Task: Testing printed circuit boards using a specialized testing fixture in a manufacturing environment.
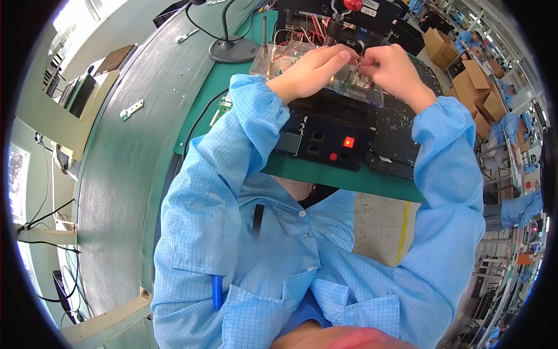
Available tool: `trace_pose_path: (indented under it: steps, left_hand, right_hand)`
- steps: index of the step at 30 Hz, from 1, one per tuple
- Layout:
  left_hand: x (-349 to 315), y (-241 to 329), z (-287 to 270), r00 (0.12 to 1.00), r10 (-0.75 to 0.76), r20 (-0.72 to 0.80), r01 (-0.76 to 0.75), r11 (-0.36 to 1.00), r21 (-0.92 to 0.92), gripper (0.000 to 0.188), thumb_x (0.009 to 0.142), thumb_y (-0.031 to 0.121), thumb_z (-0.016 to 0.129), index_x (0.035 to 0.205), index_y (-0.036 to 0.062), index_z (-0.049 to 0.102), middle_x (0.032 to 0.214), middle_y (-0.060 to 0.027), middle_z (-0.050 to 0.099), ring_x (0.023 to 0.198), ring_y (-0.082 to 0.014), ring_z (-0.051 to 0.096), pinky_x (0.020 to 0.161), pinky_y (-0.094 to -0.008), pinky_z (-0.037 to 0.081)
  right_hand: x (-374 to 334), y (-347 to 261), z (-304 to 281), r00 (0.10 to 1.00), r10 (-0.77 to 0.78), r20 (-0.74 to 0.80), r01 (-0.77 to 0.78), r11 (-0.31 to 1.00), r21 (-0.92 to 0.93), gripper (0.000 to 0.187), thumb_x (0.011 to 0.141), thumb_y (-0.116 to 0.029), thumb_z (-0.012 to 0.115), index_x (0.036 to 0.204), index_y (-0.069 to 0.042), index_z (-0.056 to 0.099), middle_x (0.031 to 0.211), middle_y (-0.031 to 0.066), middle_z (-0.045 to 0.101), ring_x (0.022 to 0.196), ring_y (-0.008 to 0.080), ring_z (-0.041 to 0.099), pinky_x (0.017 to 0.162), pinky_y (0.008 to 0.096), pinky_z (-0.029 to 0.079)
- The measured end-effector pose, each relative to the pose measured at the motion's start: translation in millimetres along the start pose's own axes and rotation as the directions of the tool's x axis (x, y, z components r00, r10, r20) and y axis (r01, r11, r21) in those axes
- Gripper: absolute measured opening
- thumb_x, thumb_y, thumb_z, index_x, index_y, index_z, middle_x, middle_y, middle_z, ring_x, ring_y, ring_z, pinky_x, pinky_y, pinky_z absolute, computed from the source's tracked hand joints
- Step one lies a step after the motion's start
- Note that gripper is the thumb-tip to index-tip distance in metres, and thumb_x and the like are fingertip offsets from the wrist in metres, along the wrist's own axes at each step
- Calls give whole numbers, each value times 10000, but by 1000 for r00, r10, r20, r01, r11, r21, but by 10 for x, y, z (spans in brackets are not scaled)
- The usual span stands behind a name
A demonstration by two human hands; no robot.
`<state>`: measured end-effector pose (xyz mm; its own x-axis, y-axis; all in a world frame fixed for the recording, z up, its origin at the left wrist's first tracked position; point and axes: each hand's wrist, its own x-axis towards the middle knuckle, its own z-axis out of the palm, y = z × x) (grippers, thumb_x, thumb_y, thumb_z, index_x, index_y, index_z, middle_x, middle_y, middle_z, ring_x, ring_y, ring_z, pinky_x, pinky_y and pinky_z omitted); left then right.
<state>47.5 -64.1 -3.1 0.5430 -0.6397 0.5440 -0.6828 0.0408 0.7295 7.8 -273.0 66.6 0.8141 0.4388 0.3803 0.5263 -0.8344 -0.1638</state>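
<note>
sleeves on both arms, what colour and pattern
The sleeves are light blue with a fine darker grid, clearest in the head view.

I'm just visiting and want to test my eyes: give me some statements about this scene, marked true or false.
1. The left hand and right hand are close together over the clear plate. True.
2. Both hands wear gloves. False: both are bare.
3. The lit switch on the black panel is round. False: this switch is square.
4. A round black base stands to the left of the hands. True.
5. The cardboard boxes are at the picture's left. False: those boxes are at its right.
6. A blue pen-like object shows on the jacket. True.
</note>
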Motion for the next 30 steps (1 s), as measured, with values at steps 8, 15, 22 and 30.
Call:
trace_pose_path:
  steps: [8, 15, 22, 30]
  left_hand:
    - [-2, -67, 28, 996, 45, -74, -44, 999, 15, 451, 1050, 403, 366, 1204, 57, 611, 987, -119, 668, 849, -238, 626, 793, -368, 495]
    - [-21, 6, -15, 999, -44, 4, 44, 997, -67, 469, 1078, 350, 313, 1259, 8, 578, 1224, -121, 632, 1203, -236, 556, 1065, -366, 389]
    - [-16, 15, -29, 999, -40, 1, 40, 998, -47, 466, 1071, 341, 315, 1245, 9, 592, 1236, -133, 631, 1207, -256, 558, 1053, -377, 404]
    - [-155, 72, 466, 884, 463, -70, -308, 688, 657, 226, 867, 261, 623, 991, 74, 650, 1250, -139, 613, 903, -300, 651, 785, -434, 541]
  right_hand:
    - [11, 9, 31, 999, -13, 44, 14, 1000, -23, 42, 733, -58, 681, 750, -22, 696, 670, 139, 671, 627, 297, 659, 592, 380, 496]
    - [-28, -59, -38, 997, 58, 58, -58, 998, 0, 63, 751, -91, 705, 777, -34, 705, 675, 134, 671, 622, 285, 651, 600, 371, 495]
    - [-62, 16, 21, 998, 45, 36, -48, 994, 94, 88, 760, -97, 711, 802, -21, 704, 698, 147, 672, 621, 302, 647, 599, 372, 492]
    - [147, -12, -241, 995, 89, 34, -94, 974, 208, 191, 801, -167, 718, 864, 13, 732, 722, 94, 721, 680, 159, 706, 613, 270, 537]
